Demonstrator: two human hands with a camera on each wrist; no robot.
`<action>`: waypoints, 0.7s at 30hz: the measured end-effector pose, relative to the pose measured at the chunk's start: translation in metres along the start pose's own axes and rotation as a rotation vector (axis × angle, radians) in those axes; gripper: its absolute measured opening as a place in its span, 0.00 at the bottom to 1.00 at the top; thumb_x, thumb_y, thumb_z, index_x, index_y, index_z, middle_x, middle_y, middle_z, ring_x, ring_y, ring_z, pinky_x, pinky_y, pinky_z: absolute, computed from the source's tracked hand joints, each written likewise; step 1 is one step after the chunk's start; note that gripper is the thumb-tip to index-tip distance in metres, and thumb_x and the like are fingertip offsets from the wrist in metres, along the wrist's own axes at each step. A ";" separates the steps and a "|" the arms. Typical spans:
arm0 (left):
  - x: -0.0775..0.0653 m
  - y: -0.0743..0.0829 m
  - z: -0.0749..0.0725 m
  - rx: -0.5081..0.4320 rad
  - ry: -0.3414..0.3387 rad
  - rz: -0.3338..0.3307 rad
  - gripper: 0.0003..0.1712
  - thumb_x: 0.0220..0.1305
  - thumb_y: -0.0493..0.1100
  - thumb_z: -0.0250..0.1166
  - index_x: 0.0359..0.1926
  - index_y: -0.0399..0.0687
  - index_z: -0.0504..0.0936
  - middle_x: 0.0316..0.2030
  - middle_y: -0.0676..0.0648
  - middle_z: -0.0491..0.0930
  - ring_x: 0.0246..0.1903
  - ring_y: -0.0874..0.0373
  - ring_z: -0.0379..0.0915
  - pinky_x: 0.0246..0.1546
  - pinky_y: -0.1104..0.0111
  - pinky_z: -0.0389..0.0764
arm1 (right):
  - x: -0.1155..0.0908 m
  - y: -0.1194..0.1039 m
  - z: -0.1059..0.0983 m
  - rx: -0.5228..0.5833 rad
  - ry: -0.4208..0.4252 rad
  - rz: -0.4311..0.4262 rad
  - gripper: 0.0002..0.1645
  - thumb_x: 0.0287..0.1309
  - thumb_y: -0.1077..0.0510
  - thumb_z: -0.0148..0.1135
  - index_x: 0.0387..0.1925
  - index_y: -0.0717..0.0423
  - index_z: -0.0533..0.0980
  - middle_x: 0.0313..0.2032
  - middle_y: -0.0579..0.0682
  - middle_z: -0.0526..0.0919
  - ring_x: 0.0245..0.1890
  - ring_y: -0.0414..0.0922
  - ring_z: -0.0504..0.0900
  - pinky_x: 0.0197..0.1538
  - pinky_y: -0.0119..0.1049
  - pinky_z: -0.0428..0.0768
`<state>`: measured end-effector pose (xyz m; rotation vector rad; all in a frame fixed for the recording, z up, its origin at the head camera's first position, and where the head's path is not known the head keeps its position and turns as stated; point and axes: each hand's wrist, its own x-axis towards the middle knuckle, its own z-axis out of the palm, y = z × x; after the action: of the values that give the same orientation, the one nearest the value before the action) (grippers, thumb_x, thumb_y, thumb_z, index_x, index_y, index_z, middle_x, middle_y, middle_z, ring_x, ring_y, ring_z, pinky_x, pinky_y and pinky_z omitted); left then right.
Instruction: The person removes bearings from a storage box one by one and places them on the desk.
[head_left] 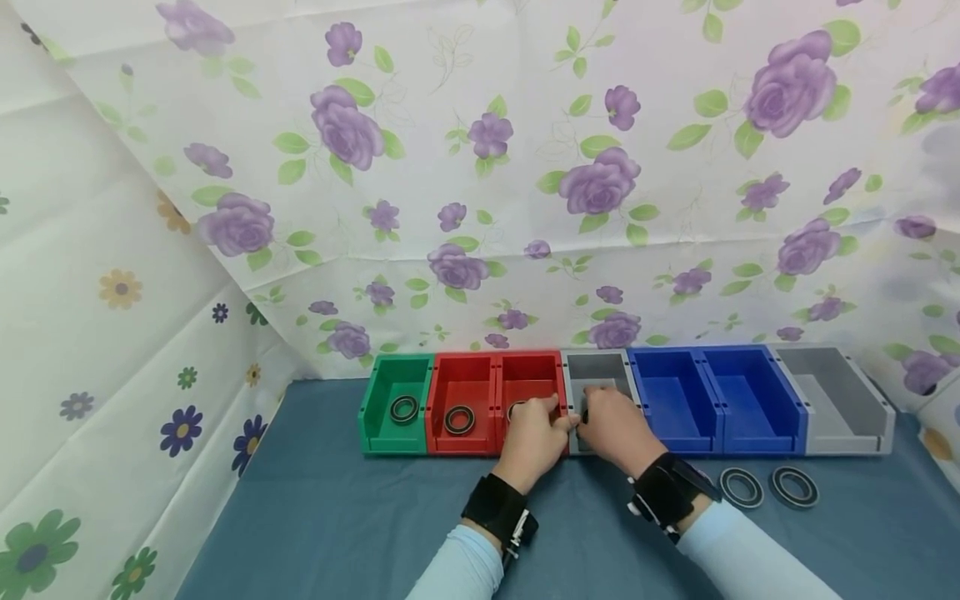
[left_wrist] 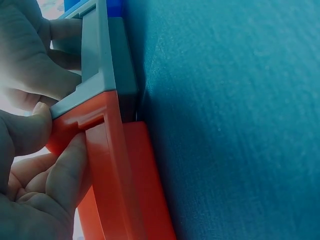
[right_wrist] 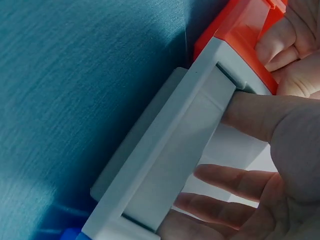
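My left hand (head_left: 534, 437) pinches the side wall of the right-hand red bin (left_wrist: 102, 145) where it meets the grey bin (right_wrist: 175, 145). The thumb lies over the joint, with a finger inside the red bin. My right hand (head_left: 617, 423) reaches into that grey bin, thumb and fingers spread apart; the front wall hides their tips. A dark spot shows beside the right fingers in the head view; I cannot tell if they hold something. One black-and-silver ring bearing (head_left: 515, 410) in the red bin is partly covered by the left hand.
A green bin (head_left: 386, 446) and another red bin (head_left: 461, 446) each contain a ring bearing. Two blue bins (head_left: 678, 392) and a wide grey bin (head_left: 832, 400) continue the row rightward. Larger ring bearings (head_left: 795, 487) lie on the blue-green cloth by the right wrist. Floral sheets hang behind.
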<state>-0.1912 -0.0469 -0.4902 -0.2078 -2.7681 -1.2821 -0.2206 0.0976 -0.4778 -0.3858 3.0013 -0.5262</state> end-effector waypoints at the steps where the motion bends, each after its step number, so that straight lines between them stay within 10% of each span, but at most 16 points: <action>1: 0.000 0.000 0.000 0.000 -0.001 0.003 0.29 0.58 0.52 0.65 0.58 0.43 0.74 0.30 0.55 0.78 0.28 0.69 0.71 0.26 0.77 0.72 | 0.001 0.000 0.001 0.006 0.000 0.008 0.17 0.48 0.56 0.65 0.39 0.59 0.75 0.28 0.51 0.74 0.23 0.45 0.71 0.27 0.38 0.73; 21: -0.001 -0.001 -0.001 -0.023 0.007 -0.007 0.30 0.58 0.52 0.65 0.58 0.42 0.74 0.25 0.57 0.76 0.25 0.68 0.69 0.23 0.75 0.72 | 0.009 -0.004 0.005 0.004 -0.059 0.103 0.09 0.51 0.57 0.62 0.33 0.59 0.76 0.22 0.49 0.74 0.19 0.44 0.71 0.23 0.37 0.71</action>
<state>-0.1901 -0.0479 -0.4903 -0.1951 -2.7516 -1.3141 -0.2283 0.0900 -0.4817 -0.2407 2.9430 -0.5022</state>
